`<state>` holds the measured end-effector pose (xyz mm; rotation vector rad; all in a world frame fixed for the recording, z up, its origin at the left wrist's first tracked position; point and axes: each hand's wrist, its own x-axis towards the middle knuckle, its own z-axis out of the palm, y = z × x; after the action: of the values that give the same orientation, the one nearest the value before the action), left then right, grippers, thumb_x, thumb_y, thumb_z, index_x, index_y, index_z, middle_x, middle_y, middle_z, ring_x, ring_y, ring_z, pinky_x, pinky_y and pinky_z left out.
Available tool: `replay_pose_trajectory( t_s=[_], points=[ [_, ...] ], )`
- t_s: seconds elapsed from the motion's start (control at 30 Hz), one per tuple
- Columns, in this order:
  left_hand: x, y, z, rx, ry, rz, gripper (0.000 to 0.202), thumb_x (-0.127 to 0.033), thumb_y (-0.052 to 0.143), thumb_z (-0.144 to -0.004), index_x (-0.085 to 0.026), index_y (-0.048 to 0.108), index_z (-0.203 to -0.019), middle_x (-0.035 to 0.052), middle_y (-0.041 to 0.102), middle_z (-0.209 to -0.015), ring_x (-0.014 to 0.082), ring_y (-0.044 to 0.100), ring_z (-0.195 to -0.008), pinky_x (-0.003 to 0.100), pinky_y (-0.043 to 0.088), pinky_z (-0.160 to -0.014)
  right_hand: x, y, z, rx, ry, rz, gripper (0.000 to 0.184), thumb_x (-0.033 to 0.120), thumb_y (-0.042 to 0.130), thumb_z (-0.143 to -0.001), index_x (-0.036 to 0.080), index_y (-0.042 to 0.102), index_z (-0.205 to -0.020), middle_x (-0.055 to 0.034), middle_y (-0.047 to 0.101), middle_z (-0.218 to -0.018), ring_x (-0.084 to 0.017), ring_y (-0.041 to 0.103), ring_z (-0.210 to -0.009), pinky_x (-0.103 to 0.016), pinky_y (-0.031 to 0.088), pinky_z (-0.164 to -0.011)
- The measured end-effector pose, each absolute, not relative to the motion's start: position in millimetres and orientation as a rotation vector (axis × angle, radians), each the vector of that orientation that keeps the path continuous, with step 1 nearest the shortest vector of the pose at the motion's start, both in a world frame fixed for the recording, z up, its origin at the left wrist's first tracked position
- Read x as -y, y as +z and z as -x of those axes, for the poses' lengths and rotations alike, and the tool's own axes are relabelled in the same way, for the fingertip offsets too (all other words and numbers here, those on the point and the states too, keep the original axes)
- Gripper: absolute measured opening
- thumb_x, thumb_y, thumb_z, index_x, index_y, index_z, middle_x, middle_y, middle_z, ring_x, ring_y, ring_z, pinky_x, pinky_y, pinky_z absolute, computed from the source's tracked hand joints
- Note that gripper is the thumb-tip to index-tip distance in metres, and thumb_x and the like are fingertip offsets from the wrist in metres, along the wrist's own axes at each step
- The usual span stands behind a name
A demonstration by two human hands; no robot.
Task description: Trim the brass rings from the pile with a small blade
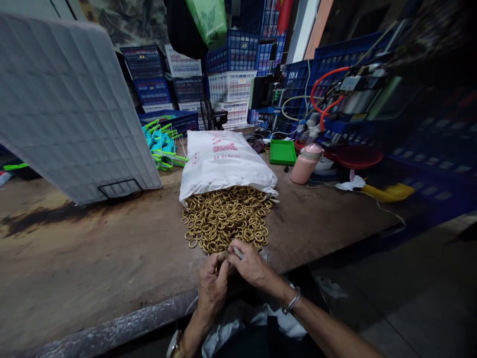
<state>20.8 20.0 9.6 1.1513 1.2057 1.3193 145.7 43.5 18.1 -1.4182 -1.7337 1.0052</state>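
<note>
Many gold-coloured metal rings [227,219] spill from the mouth of a white woven sack [231,161] with red print, lying on the table. At the near edge of this pile, my left hand [213,283] has its fingers closed, and a sliver of a gold-coloured ring shows between them. My right hand [250,264] meets it fingertip to fingertip, pinching a slim pale-grey tool [238,253] whose kind I cannot make out. The fingers hide most of what lies between the two hands.
A tall white padded panel [74,109] leans at left beside green and turquoise plastic pieces [162,141]. At right are a green tray [283,152], a pink bottle [306,163] and a pneumatic cylinder [356,97] with red hoses. Stacked crates [233,85] line the back.
</note>
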Motion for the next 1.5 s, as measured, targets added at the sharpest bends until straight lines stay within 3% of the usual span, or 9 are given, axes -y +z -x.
replay_pose_trajectory(
  t_s=[0.1,0.17,0.3,0.5,0.67,0.83,1.23,1.5],
  points=[
    [-19.9,11.5,-20.3,-1.183,1.285,-1.152,0.008,-0.025,0.065,-0.065,-0.017,0.066,-0.064,0.0003,0.059,-0.060,0.0140,0.050,-0.060,0.021,0.039,-0.062,-44.1,15.0,-143.8,1.736,1.034,1.450,0.021,0.031,0.044,-0.078,0.017,0.044,-0.062,0.0066,0.037,-0.057,-0.007,0.034,-0.056,-0.018,0.029,-0.051],
    [-19.9,10.7,-19.8,-1.149,1.183,-1.057,0.017,-0.033,0.062,-0.068,-0.016,0.060,-0.062,-0.0023,0.052,-0.053,0.0103,0.044,-0.049,0.020,0.036,-0.051,-44.0,12.8,-143.6,1.705,1.063,1.448,0.023,0.032,0.042,-0.079,0.017,0.044,-0.062,0.0064,0.038,-0.057,-0.007,0.035,-0.055,-0.018,0.029,-0.051],
    [-18.8,8.2,-18.7,-1.006,0.968,-0.829,0.030,-0.045,0.054,-0.073,-0.017,0.050,-0.063,-0.0081,0.037,-0.043,0.0042,0.025,-0.033,0.016,0.019,-0.034,-43.5,11.6,-144.4,1.628,1.186,1.412,0.022,0.032,0.041,-0.080,0.017,0.046,-0.064,0.0056,0.044,-0.056,-0.008,0.040,-0.055,-0.018,0.032,-0.052],
    [-16.6,10.8,-19.9,-0.919,0.998,-0.786,0.031,-0.045,0.055,-0.073,-0.016,0.049,-0.066,-0.0044,0.048,-0.059,0.0019,0.027,-0.038,0.015,0.018,-0.035,-48.1,4.0,-146.1,1.506,1.374,1.337,0.023,0.025,0.036,-0.079,0.017,0.047,-0.061,0.0041,0.049,-0.052,-0.008,0.045,-0.050,-0.018,0.035,-0.052],
    [-18.5,6.7,-20.7,-1.002,0.997,-0.799,0.033,-0.048,0.054,-0.072,-0.017,0.047,-0.064,-0.0089,0.035,-0.044,0.0029,0.025,-0.034,0.015,0.017,-0.034,-45.8,0.9,-151.3,1.720,1.042,1.515,0.020,0.021,0.035,-0.079,0.018,0.047,-0.063,0.0031,0.048,-0.056,-0.009,0.044,-0.053,-0.019,0.031,-0.051],
    [-23.0,1.8,-21.6,-1.083,1.016,-0.787,0.036,-0.051,0.059,-0.066,-0.018,0.047,-0.069,-0.0079,0.044,-0.049,0.0025,0.029,-0.034,0.015,0.018,-0.033,-36.0,4.7,-154.4,2.155,0.684,1.591,0.012,0.012,0.039,-0.072,0.019,0.049,-0.071,0.0019,0.052,-0.062,-0.010,0.042,-0.056,-0.021,0.024,-0.053],
    [-15.0,4.1,-20.8,-1.098,0.990,-0.837,0.034,-0.050,0.058,-0.068,-0.018,0.046,-0.065,-0.0085,0.041,-0.044,0.0029,0.026,-0.032,0.016,0.019,-0.032,-36.3,7.1,-158.0,2.352,0.507,1.786,0.023,0.008,0.040,-0.068,0.018,0.049,-0.086,-0.0032,0.059,-0.071,-0.014,0.052,-0.064,-0.025,0.023,-0.055],
    [-10.4,13.6,-16.9,-0.889,1.042,-0.636,0.027,-0.042,0.059,-0.072,-0.016,0.050,-0.072,-0.0027,0.053,-0.062,0.0036,0.036,-0.040,0.015,0.030,-0.036,-56.7,0.8,-171.0,2.147,0.276,1.949,0.020,0.010,0.039,-0.074,0.018,0.049,-0.089,-0.0040,0.062,-0.077,-0.014,0.054,-0.067,-0.025,0.024,-0.056]
  ],
)
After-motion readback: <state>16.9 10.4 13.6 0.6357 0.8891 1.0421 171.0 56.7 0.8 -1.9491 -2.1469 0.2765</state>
